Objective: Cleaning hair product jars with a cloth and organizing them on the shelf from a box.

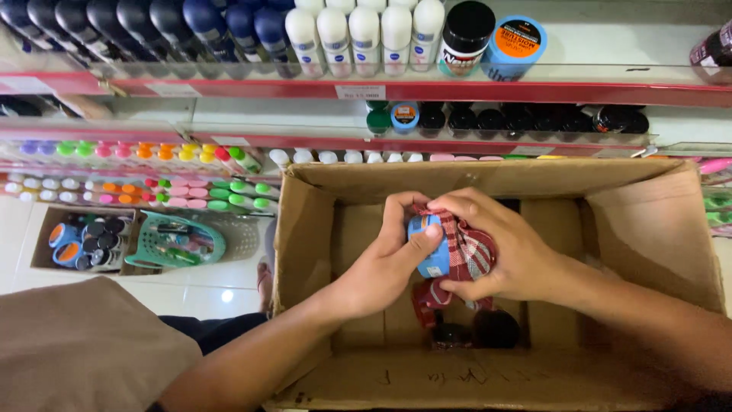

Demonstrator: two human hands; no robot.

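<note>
Where hands (450,252) meet: jar (431,248), cloth (467,252).

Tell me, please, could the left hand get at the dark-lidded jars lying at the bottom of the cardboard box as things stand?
Probably not right away: the left hand is wrapped around a small blue jar. The cardboard box is open-topped and the dark-lidded jars lie uncovered just beneath, so only the occupied grip stands in the way.

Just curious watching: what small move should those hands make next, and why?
Probably keep rubbing: the left hand grips the small blue round jar over the open cardboard box, and the right hand presses the red checked cloth against it.
</note>
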